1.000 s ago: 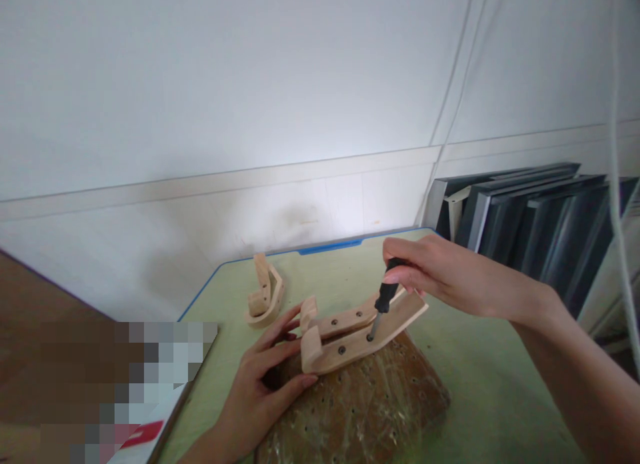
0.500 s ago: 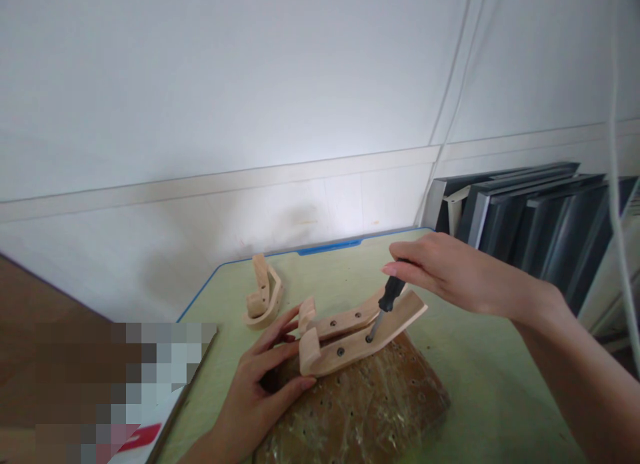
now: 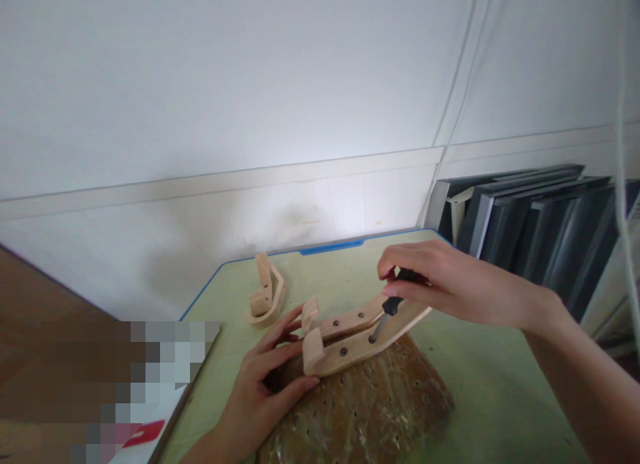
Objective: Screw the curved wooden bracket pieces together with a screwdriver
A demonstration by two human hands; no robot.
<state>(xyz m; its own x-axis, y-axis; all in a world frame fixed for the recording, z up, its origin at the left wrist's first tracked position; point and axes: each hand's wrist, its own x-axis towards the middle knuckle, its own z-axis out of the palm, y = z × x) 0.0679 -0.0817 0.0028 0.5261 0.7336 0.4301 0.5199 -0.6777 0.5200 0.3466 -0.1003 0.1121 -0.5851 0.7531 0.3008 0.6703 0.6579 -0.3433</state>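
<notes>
A pair of pale wooden brackets (image 3: 357, 354) with upturned ends lies side by side on a brown board (image 3: 380, 411) wrapped in clear film. Dark screws sit in holes along both pieces. My left hand (image 3: 265, 384) grips the brackets at their upturned left end, thumb in front and fingers behind. Closed around the black handle of a screwdriver (image 3: 391, 307), my right hand (image 3: 425, 274) holds it tilted, with its tip at a screw in the nearer bracket. The right hand covers much of the handle and part of the brackets' far end.
Another wooden bracket set (image 3: 267, 294) rests at the back left of the green table (image 3: 500, 391), which has a blue edge. Dark panels (image 3: 530, 211) lean against the wall at right. A white cable (image 3: 621, 184) hangs at far right. Something partly pixelated stands at lower left.
My right hand has dropped slightly and turned, and the screwdriver leans over more. Its tip stays at the same screw. My left hand keeps its hold; the view has shifted a little.
</notes>
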